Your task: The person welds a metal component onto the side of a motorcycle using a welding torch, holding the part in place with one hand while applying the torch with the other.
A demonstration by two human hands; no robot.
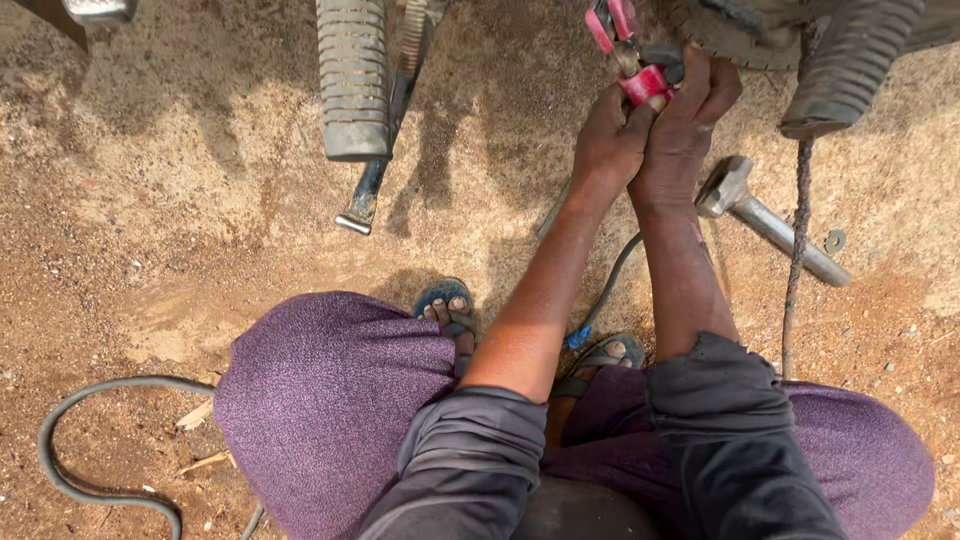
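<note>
Both of my hands are pressed together high in the head view, gripping red-handled pliers (628, 52). My left hand (608, 135) wraps the lower end of the handles. My right hand (686, 118) closes over them from the right, fingers curled on top. The pliers' jaws point up toward a dark machine part by a tyre (735, 35) at the top edge; what they bite is hidden. My knees in purple cloth and my sandalled feet (452, 310) show below.
A ribbed rubber footpeg (352, 80) and a metal stand (372, 190) hang at upper left, another ribbed peg (848, 70) at upper right. A metal hammer (765, 218), a small washer (834, 240) and a twisted cable (797, 250) lie on sandy ground. A grey hose (90, 440) curves at lower left.
</note>
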